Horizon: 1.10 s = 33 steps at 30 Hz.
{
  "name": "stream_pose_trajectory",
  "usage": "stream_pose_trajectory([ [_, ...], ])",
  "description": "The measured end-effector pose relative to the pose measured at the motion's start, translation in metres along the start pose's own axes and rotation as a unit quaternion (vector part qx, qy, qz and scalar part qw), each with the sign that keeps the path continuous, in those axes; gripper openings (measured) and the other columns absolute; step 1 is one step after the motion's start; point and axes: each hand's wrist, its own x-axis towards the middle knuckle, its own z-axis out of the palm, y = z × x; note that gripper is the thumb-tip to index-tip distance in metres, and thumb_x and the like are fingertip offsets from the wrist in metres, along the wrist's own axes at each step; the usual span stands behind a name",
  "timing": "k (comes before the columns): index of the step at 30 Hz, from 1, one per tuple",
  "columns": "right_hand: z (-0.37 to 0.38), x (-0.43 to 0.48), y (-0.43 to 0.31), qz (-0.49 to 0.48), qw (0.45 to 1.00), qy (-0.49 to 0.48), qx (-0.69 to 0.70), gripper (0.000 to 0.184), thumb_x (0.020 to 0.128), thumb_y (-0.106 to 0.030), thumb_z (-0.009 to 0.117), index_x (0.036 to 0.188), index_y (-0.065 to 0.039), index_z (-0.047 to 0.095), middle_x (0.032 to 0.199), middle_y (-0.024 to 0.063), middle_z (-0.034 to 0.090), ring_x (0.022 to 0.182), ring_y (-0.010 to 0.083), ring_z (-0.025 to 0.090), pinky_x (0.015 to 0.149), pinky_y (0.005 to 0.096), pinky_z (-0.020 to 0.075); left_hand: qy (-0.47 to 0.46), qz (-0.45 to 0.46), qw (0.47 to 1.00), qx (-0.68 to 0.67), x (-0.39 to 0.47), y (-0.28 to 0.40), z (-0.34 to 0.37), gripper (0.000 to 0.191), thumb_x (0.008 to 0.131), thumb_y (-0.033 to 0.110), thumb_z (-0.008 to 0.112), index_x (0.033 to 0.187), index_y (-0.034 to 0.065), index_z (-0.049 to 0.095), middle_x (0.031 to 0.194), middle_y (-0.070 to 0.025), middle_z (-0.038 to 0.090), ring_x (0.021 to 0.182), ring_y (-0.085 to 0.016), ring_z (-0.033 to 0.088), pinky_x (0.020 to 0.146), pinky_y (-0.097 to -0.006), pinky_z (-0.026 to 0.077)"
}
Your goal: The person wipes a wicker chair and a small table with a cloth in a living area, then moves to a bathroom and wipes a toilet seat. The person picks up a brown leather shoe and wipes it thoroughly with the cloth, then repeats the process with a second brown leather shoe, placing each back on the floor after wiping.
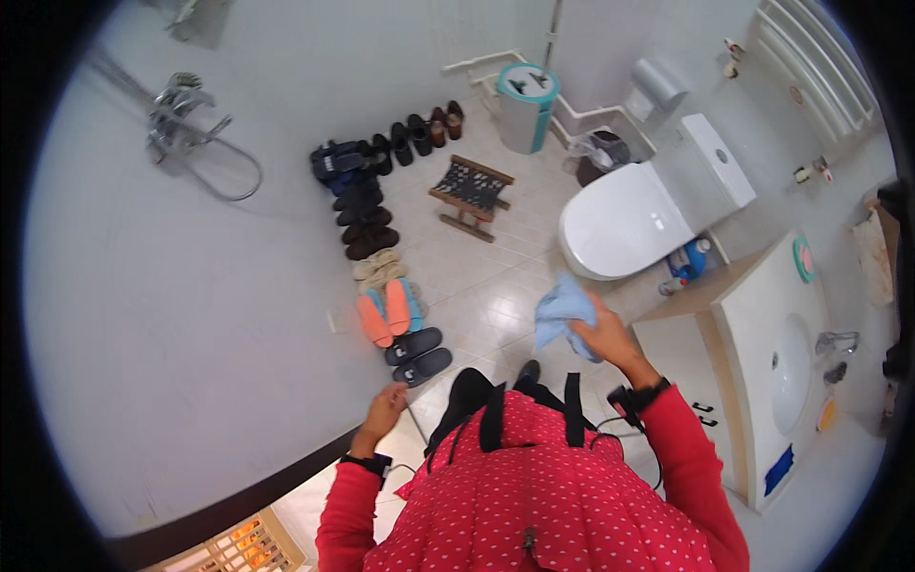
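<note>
My right hand (606,332) grips a crumpled light blue cloth (561,314) above the tiled floor, between the toilet and my body. The fingers are partly covered by the cloth's folds. On the other side, my left hand (386,411) is raised beside the end of the wall, its fingers curled. A thin dark line runs down from near its fingertips, and I cannot tell whether the hand holds it. Just beyond that hand lie dark grey slippers (422,366). Orange slippers (398,306) rest behind them, on top of blue ones.
Several pairs of shoes (368,243) line the walls. A folding stool (472,187) stands mid-floor. Past it are a grey-and-teal bucket (525,118), a bagged bin (604,154) and a closed toilet (622,222). At right is a washbasin cabinet (743,357); bottles (690,259) stand beside the toilet.
</note>
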Motion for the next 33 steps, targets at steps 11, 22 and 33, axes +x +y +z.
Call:
stream_pose_trajectory([
  [11, -0.010, 0.158, 0.045, 0.025, 1.000, -0.015, 0.005, 0.063, 0.081, -0.029, 0.067, 0.137, -0.013, 0.043, 0.113, 0.0244, 0.064, 0.104, 0.0360, 0.063, 0.090, 0.0402, 0.0485, 0.059, -0.060, 0.992, -0.095, 0.073, 0.045, -0.020, 0.025, 0.095, 0.013, 0.055, 0.118, 0.0026, 0.059, 0.107, -0.0137, 0.065, 0.095, -0.024, 0.064, 0.082, -0.0325, 0.050],
  [22, 0.008, 0.378, -0.078, -0.087, 0.995, -0.033, 0.025, 0.060, 0.079, -0.011, 0.063, 0.136, -0.008, 0.045, 0.122, 0.0141, 0.060, 0.110, 0.0262, 0.059, 0.094, 0.0344, 0.0459, 0.145, -0.046, 0.976, -0.154, 0.228, 0.027, -0.115, 0.023, 0.094, 0.011, 0.054, 0.113, -0.0009, 0.060, 0.105, -0.0174, 0.065, 0.098, -0.029, 0.063, 0.087, -0.0352, 0.049],
  [33, -0.027, 0.337, 0.067, 0.267, 0.957, 0.115, 0.016, 0.067, 0.079, -0.024, 0.066, 0.139, -0.011, 0.040, 0.124, 0.0239, 0.057, 0.112, 0.0370, 0.058, 0.095, 0.0418, 0.0459, -0.103, -0.022, 0.994, -0.016, 0.384, 0.086, -0.150, 0.021, 0.093, 0.007, 0.053, 0.112, -0.0016, 0.059, 0.105, -0.0167, 0.066, 0.096, -0.028, 0.066, 0.082, -0.0353, 0.052],
])
